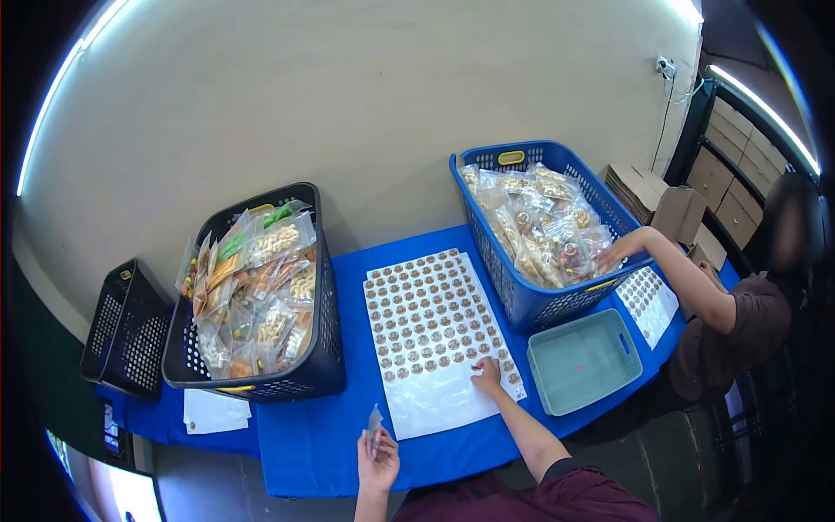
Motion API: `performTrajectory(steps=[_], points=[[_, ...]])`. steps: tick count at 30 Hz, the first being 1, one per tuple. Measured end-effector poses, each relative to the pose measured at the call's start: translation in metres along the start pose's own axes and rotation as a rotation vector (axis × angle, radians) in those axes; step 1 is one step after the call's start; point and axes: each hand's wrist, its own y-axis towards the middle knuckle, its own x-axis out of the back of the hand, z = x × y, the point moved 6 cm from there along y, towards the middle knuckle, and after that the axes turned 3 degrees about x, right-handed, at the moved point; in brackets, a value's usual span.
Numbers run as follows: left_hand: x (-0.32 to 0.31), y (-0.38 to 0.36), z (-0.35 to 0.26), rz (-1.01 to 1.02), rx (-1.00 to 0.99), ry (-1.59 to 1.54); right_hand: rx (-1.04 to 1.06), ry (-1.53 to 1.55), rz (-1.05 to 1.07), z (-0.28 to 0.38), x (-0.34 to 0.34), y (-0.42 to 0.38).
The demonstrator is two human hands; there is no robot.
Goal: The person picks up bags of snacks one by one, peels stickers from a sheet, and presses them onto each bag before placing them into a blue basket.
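My left hand (378,461) is closed around a small clear plastic pouch (375,428), held upright off the table's front edge. What is inside the pouch is hard to make out. A white sheet of round brown stickers (426,322) lies on the blue tablecloth, its lower strip bare backing. My right hand (489,376) rests over the sheet's lower right, at the bottom row of stickers. Its fingers are bent and pressed together at the sheet; anything between the fingertips is too small to tell.
A black basket (329,339) of filled pouches stands left, a smaller black basket (139,348) beyond it. At right, a co-worker's hand (622,248) reaches into a blue basket (548,300) of snack pouches. Nearby are a green tray (583,365) and another sticker sheet (648,304).
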Motion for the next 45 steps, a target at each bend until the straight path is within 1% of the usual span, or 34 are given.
performTrajectory(steps=[1, 4, 5, 6, 7, 8, 9, 11, 13, 16, 17, 20, 21, 24, 25, 28, 29, 32, 33, 36, 40, 41, 44, 45], points=[[0.002, 0.001, 0.007, -0.02, 0.031, 0.002, 0.062, -0.01, -0.079, 0.0, 0.002, 0.001], [0.011, 0.0, 0.018, -0.031, 0.087, 0.007, -0.075, 0.033, -0.021, -0.021, -0.008, 0.009], [0.014, 0.0, 0.019, -0.03, 0.1, -0.001, -0.213, 0.272, 0.028, -0.034, -0.014, 0.014], [0.017, 0.0, 0.021, -0.027, 0.118, -0.009, -0.272, 0.419, 0.122, -0.035, -0.012, 0.014], [0.022, -0.002, 0.019, -0.097, 0.074, 0.013, -0.332, 0.566, 0.213, -0.028, -0.006, 0.013], [0.026, -0.002, 0.014, -0.119, 0.041, 0.049, -0.388, 0.715, 0.303, -0.011, 0.004, 0.009], [0.034, -0.003, 0.007, -0.138, 0.004, 0.088, -0.37, 0.704, 0.345, 0.009, 0.019, 0.003], [0.045, -0.002, -0.007, -0.176, -0.058, 0.157, -0.412, 0.771, 0.372, 0.012, 0.025, 0.003], [0.044, -0.004, -0.015, -0.184, -0.066, 0.165, -0.454, 0.861, 0.387, 0.007, 0.023, 0.003], [0.038, -0.008, -0.022, -0.201, -0.111, 0.201, -0.256, 0.909, 0.378, 0.019, 0.018, 0.003], [0.034, -0.008, -0.024, -0.207, -0.129, 0.222, -0.192, 0.886, 0.415, 0.023, 0.017, 0.001], [0.026, -0.006, -0.028, -0.139, -0.147, 0.346, -0.185, 0.807, 0.481, 0.051, 0.024, -0.006], [0.025, -0.002, -0.028, -0.039, -0.092, 0.386, -0.196, 0.777, 0.425, 0.049, 0.019, -0.006], [-0.004, -0.007, -0.006, -0.147, -0.233, 0.716, -0.53, 1.075, 0.394, 0.099, 0.033, -0.034], [-0.004, -0.005, -0.005, -0.155, -0.274, 0.837, -0.457, 1.268, 0.533, 0.118, 0.034, -0.041], [-0.01, 0.006, 0.004, -0.061, -0.316, 1.093, -0.401, 1.521, 0.646, 0.177, 0.066, -0.069], [-0.011, 0.007, 0.008, -0.083, -0.276, 1.171, -0.423, 1.645, 0.665, 0.198, 0.08, -0.078], [-0.024, 0.019, 0.025, -0.078, -0.265, 1.292, -0.301, 1.909, 0.792, 0.222, 0.096, -0.092], [-0.035, 0.023, 0.032, -0.045, -0.314, 1.336, -0.287, 1.91, 0.771, 0.234, 0.107, -0.098], [-0.052, 0.03, 0.035, -0.069, -0.309, 1.495, -0.218, 1.522, 0.611, 0.25, 0.127, -0.104], [-0.072, 0.041, 0.037, 0.006, -0.344, 1.799, 0.047, 1.072, 0.457, 0.282, 0.155, -0.101], [-0.076, 0.041, 0.04, 0.023, -0.33, 1.869, 0.048, 1.045, 0.405, 0.281, 0.155, -0.099], [-0.075, 0.045, 0.044, 0.085, -0.335, 1.84, 0.035, 0.937, 0.322, 0.277, 0.15, -0.097], [-0.075, 0.045, 0.044, 0.129, -0.355, 1.823, 0.011, 0.945, 0.297, 0.275, 0.147, -0.097]])
